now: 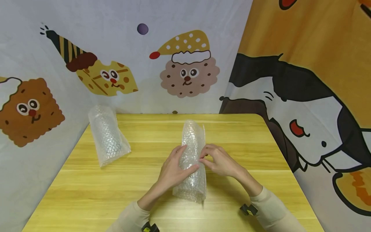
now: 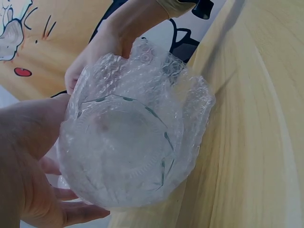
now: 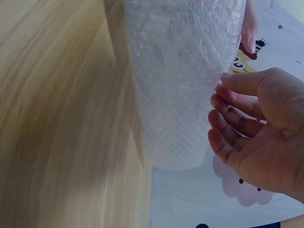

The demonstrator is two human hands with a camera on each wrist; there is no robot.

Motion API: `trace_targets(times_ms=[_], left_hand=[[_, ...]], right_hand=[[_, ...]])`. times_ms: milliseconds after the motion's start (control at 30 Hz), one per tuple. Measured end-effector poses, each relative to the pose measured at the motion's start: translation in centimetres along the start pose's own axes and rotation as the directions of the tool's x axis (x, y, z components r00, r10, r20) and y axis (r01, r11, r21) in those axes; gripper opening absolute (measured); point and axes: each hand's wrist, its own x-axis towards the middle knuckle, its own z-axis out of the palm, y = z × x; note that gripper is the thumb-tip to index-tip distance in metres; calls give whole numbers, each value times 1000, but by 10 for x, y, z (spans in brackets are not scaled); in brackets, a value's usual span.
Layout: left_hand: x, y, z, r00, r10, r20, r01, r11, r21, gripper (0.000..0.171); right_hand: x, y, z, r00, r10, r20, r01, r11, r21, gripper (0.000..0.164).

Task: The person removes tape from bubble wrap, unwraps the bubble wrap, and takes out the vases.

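A bubble-wrapped roll (image 1: 192, 182) lies lengthwise on the table before me. In the left wrist view its near end shows a round, clear, glass-like thing (image 2: 121, 147) with thin green marks inside the wrap. My left hand (image 1: 174, 167) holds the roll from the left, thumb over its top and fingers along its side. At the roll's right side, my right hand (image 1: 218, 160) pinches the loose edge of the bubble wrap (image 3: 185, 90) between thumb and index finger, its other fingers loosely curled.
Another bubble-wrapped package (image 1: 108, 138) lies at the table's back left corner, against the cloth. Wood-grain tabletop (image 1: 240, 138) surrounds the roll. A printed cloth (image 1: 127, 16) with cartoon figures hangs behind the table and along its sides.
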Motion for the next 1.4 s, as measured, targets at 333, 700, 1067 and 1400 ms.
trace_targets(times_ms=[333, 700, 1067, 1400], left_hand=[[0, -5, -10, 997, 38, 72, -34, 997, -65, 92], [0, -8, -1, 997, -38, 75, 44, 995, -87, 95], [0, -11, -1, 997, -54, 51, 60, 991, -117, 91], [1, -11, -2, 998, -42, 52, 48, 991, -124, 87]], right_hand=[[-4, 5, -1, 1000, 14, 11, -15, 998, 53, 8], [-4, 7, -2, 999, 24, 47, -28, 996, 89, 7], [-4, 13, 0, 997, -55, 49, 49, 993, 109, 11], [-6, 19, -2, 992, -103, 74, 88, 979, 182, 8]])
